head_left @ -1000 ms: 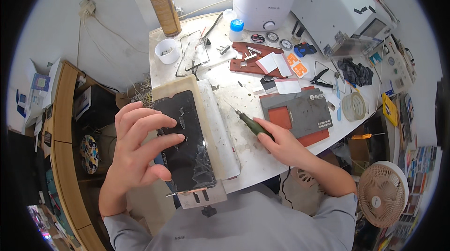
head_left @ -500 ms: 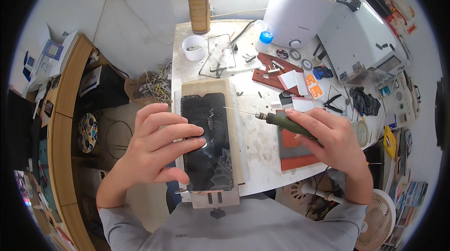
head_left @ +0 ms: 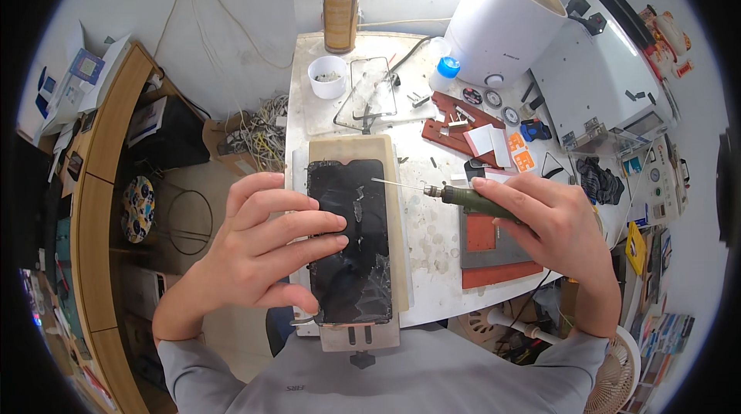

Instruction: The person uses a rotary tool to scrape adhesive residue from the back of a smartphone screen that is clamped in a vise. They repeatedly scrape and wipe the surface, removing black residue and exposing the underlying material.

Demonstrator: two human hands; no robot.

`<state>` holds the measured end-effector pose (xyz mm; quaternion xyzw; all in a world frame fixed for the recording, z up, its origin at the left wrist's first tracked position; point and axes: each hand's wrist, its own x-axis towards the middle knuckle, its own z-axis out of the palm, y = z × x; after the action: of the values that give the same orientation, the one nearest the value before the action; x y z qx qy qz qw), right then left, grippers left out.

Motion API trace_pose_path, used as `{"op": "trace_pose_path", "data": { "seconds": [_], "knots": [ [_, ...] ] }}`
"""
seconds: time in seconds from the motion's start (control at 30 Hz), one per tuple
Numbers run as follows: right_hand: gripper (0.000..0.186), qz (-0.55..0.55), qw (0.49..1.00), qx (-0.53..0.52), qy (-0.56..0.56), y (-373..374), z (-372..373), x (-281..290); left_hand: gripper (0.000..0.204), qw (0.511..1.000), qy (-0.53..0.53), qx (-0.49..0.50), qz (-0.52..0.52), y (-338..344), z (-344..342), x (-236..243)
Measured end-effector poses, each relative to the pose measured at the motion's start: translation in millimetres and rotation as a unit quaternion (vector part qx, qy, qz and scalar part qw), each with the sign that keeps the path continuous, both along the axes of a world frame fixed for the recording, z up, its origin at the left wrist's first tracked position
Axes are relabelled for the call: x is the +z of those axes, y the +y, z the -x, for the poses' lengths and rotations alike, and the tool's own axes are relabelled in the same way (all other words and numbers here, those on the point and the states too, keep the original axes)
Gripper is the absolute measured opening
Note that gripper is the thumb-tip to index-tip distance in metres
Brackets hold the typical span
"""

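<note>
A dark phone screen panel (head_left: pixel 340 283), with torn film-like patches on its face, lies lengthwise on a beige block (head_left: pixel 397 252) at the table's front edge. My left hand (head_left: pixel 251 252) is over its left side, fingers stretched out; two fingertips reach the panel's middle and the thumb is at its lower left edge. In my right hand (head_left: pixel 559 217) is a green pen-shaped rotary tool (head_left: pixel 461 198), gripped with the fingers wrapped round it. The tool's long thin metal bit points left, its tip over the panel's upper right part. Whether the tip touches is hard to tell.
Beyond the block stand a white cup (head_left: pixel 327 80), a spray can (head_left: pixel 341 8) and a blue-capped bottle (head_left: pixel 446 70). A thin black frame (head_left: pixel 372 89) lies near them. Right of these are a red-brown holder (head_left: pixel 444 130), a white cylindrical appliance (head_left: pixel 502 28) and a red-and-grey mat (head_left: pixel 494 275).
The whole view has shifted slightly, so the table and panel appear further right. Relative to the panel, the bit's tip has moved a little left over it. My left hand keeps its place.
</note>
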<state>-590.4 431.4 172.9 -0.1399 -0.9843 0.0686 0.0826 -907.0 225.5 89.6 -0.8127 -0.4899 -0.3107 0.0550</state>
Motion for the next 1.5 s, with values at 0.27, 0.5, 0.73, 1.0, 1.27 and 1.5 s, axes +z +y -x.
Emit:
{"op": "trace_pose_path", "data": {
  "seconds": [0.27, 0.5, 0.73, 1.0, 1.27, 1.5],
  "knots": [
    [0.055, -0.01, 0.999, 0.008, 0.036, -1, -1, -5, 0.083, 1.0, 0.002, 0.0, 0.001, -1, 0, 0],
    [0.06, 0.004, 0.999, 0.028, 0.039, -4, -3, -4, 0.083, 1.0, 0.002, 0.003, 0.002, -1, -1, 1],
    [0.061, 0.007, 0.999, 0.016, 0.033, -6, -7, -4, 0.083, 1.0, 0.004, 0.007, 0.002, -1, -1, 1],
    [0.061, 0.002, 0.999, 0.016, 0.029, -6, -10, -5, 0.084, 1.0, 0.0, 0.014, 0.009, -2, -3, 1],
    [0.06, 0.004, 0.999, 0.017, 0.036, -7, -5, -5, 0.08, 1.0, 0.012, 0.015, 0.008, -3, -2, 2],
    [0.059, 0.001, 0.999, 0.024, 0.046, -7, -1, -5, 0.071, 0.999, 0.029, 0.012, 0.005, -3, -1, 6]
  ]
}}
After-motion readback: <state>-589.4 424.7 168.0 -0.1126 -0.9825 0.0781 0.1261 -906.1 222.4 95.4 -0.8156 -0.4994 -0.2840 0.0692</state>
